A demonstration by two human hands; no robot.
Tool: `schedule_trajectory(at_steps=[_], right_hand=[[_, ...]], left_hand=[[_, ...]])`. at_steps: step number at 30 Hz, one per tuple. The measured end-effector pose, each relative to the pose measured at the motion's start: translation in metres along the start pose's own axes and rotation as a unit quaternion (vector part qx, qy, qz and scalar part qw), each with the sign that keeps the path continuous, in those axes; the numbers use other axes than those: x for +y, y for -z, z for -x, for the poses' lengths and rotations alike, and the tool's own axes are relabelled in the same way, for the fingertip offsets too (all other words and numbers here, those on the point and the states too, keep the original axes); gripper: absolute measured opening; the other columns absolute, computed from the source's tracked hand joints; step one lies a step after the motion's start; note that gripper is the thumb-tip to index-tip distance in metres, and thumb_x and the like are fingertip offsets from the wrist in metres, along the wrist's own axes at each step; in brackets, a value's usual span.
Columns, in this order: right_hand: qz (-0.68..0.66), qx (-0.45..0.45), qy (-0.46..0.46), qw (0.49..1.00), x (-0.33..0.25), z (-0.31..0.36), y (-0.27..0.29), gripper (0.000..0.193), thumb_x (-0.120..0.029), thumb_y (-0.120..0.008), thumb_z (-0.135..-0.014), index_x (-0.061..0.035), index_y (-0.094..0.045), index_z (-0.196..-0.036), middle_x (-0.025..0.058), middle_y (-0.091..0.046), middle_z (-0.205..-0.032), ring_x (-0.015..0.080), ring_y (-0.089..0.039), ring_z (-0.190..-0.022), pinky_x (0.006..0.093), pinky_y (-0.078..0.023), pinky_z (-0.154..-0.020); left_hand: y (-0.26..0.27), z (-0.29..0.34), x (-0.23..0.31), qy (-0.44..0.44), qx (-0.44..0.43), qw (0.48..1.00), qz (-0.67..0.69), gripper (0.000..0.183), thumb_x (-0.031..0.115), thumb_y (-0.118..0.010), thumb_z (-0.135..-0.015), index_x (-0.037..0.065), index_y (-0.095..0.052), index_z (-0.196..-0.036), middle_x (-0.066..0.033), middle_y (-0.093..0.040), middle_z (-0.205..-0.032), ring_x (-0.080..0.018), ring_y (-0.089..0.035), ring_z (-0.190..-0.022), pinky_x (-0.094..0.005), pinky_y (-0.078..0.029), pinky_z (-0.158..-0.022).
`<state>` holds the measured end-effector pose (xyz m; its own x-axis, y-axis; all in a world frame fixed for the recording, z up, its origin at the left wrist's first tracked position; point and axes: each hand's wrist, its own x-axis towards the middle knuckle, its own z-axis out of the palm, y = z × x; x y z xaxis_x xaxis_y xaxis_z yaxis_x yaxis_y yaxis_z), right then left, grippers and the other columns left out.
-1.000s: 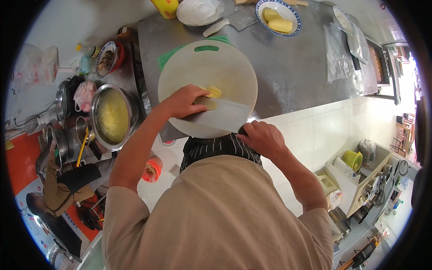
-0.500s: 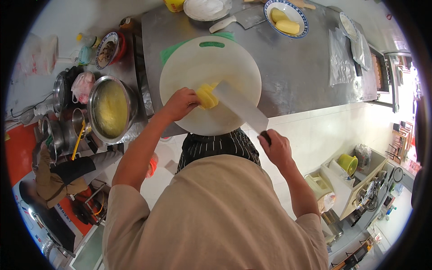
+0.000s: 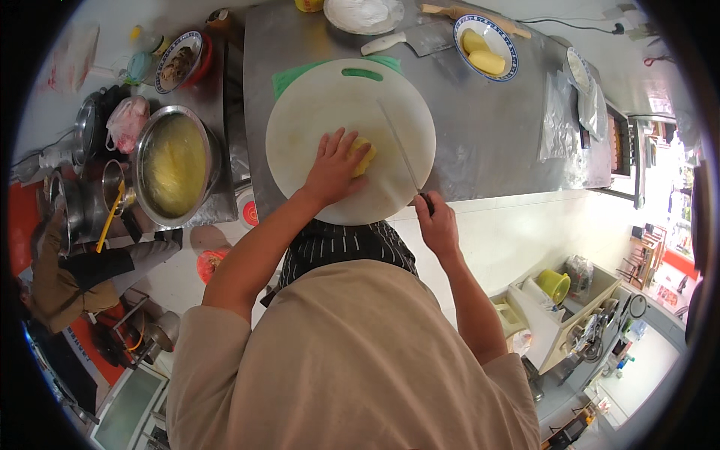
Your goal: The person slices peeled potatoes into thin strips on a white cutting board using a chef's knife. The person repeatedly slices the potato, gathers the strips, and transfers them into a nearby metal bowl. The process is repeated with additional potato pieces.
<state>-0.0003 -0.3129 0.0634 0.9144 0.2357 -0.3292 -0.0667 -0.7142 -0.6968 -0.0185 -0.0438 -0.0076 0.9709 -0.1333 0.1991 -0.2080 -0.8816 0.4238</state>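
On the round white cutting board (image 3: pixel 307 112) lies a small pile of yellow slices (image 3: pixel 364 155), which look like potato. My left hand (image 3: pixel 334 171) rests over the pile with its fingers stretched and spread, hiding part of it. To the right of the pile, my right hand (image 3: pixel 439 227) is closed round the dark handle of a cleaver (image 3: pixel 400 144). The cleaver's blade shows nearly edge-on, pointing up and left over the board, apart from the slices. A green cloth (image 3: pixel 283 81) sticks out from beneath the board.
Beyond the board are a second cleaver (image 3: pixel 431 39), a blue-rimmed bowl (image 3: pixel 513 54) with peeled potatoes, a rolling pin (image 3: pixel 499 20) and a bowl of white powder (image 3: pixel 365 15). A steel basin (image 3: pixel 213 161) of yellowish liquid stands left. At far left another person (image 3: pixel 75 289) is at work.
My left hand has gone from holding the slices at their left side to lying spread over them. The cleaver has shifted right, off the slices, and turned from flat-side view to nearly edge-on.
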Motion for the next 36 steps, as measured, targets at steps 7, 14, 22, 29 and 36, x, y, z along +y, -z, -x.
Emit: schedule_trajectory(at_steps=[7, 14, 22, 29, 36], right_hand=[[0.009, -0.026, -0.069, 0.997, -0.001, 0.013, -0.009, 0.036, -0.036, -0.062, -0.1, 0.0005, -0.065, -0.103, 0.0228, -0.071, -0.087, 0.0425, -0.068, -0.083, 0.0445, -0.052, -0.075], [-0.008, -0.031, -0.078, 0.996, -0.001, 0.014, -0.007, 0.036, -0.034, -0.061, -0.1, 0.0014, -0.065, -0.105, 0.0229, -0.071, -0.092, 0.0418, -0.068, -0.088, 0.0436, -0.052, -0.079], [-0.017, -0.039, -0.104, 0.994, 0.005, 0.021, -0.008, 0.038, -0.036, -0.057, -0.101, 0.0019, -0.063, -0.104, 0.0248, -0.07, -0.091, 0.0472, -0.064, -0.09, 0.0472, -0.05, -0.079], [-0.013, -0.054, -0.112, 0.992, 0.007, 0.024, -0.011, 0.038, -0.035, -0.057, -0.101, 0.0028, -0.061, -0.102, 0.0275, -0.066, -0.092, 0.0486, -0.063, -0.091, 0.0482, -0.05, -0.079], [-0.008, -0.079, -0.088, 0.993, -0.012, 0.037, -0.011, 0.038, -0.035, -0.058, -0.1, 0.0029, -0.058, -0.105, 0.0299, -0.069, -0.095, 0.0523, -0.063, -0.098, 0.0524, -0.05, -0.081]], left_hand=[[-0.03, -0.01, -0.013, -0.01, 0.04, 0.999, 0.018, 0.059, 0.031, -0.076, -0.083, 0.012, -0.057, -0.135, -0.0133, -0.053, -0.133, -0.0389, -0.042, -0.135, -0.0558, -0.03, -0.117], [-0.026, -0.025, -0.014, -0.042, 0.019, 0.999, -0.005, 0.05, 0.032, -0.076, -0.083, 0.017, -0.061, -0.128, -0.0128, -0.052, -0.136, -0.042, -0.038, -0.139, -0.0595, -0.028, -0.118], [-0.004, -0.031, -0.014, -0.077, -0.025, 0.996, -0.039, 0.059, 0.043, -0.068, -0.092, 0.016, -0.055, -0.143, -0.0138, -0.044, -0.154, -0.0399, -0.027, -0.151, -0.0641, -0.019, -0.121], [-0.004, -0.028, -0.017, -0.088, -0.14, 0.984, -0.067, 0.06, 0.038, -0.059, -0.099, 0.015, -0.045, -0.152, -0.0126, -0.039, -0.159, -0.0356, -0.027, -0.152, -0.0588, -0.019, -0.123], [0.012, -0.007, -0.026, -0.109, -0.146, 0.981, -0.063, 0.065, 0.035, -0.061, -0.097, 0.016, -0.04, -0.155, -0.015, -0.033, -0.163, -0.0379, -0.025, -0.153, -0.0595, -0.02, -0.123]])
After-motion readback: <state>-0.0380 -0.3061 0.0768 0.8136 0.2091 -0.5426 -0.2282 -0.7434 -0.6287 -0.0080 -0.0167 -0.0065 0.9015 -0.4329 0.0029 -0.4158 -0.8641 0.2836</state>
